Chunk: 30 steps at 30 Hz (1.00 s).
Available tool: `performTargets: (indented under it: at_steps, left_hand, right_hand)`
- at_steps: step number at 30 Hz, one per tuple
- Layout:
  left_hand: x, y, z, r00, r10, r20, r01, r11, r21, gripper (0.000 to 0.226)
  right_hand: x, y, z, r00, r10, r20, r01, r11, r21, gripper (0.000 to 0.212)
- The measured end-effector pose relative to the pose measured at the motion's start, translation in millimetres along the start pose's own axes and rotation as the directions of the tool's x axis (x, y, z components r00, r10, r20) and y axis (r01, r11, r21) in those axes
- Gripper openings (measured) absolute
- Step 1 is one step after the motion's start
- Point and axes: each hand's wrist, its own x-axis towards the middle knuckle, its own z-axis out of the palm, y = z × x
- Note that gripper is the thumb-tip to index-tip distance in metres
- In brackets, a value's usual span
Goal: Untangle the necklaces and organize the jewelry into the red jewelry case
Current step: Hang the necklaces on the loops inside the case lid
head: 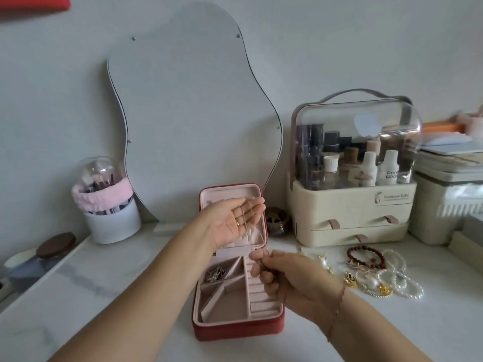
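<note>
Carried a thin gold necklace [247, 218] across the straight, upturned fingers [251, 208] of the left hand [230, 224], and pinched its lower end between the curled fingers [257, 257] of the right hand [292, 280]. Held both hands over the red jewelry case [235, 329], open on the table [104, 296], lid upright behind the left fingers, a silvery tangle [215, 273] in a compartment left of the right fingers. Had pearl and bead jewelry [379, 278] heaped right of the right hand, before a cream cosmetics box [350, 212].
</note>
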Motion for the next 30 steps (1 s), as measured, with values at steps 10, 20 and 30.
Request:
performTargets:
  at_steps: [10,20,30]
  left_hand:
    - [16,48,-18,0.976,0.204,0.081,-0.219,0.933,0.287,0.024]
    - [11,55,-21,0.933,0.266,0.244,-0.358,0.611,0.706,0.031]
    - [36,36,-41,0.889,0.454,0.066,-0.318,0.507,0.801,0.030]
  right_hand:
    - [27,-3,12,0.992,-0.126,0.015,0.122,0.921,-0.369,0.017]
    - [72,-53,29,0.908,-0.416,-0.057,0.308,0.753,-0.582,0.013]
    - [110,-57,18,0.850,-0.524,-0.049,0.441,0.760,-0.477,0.017]
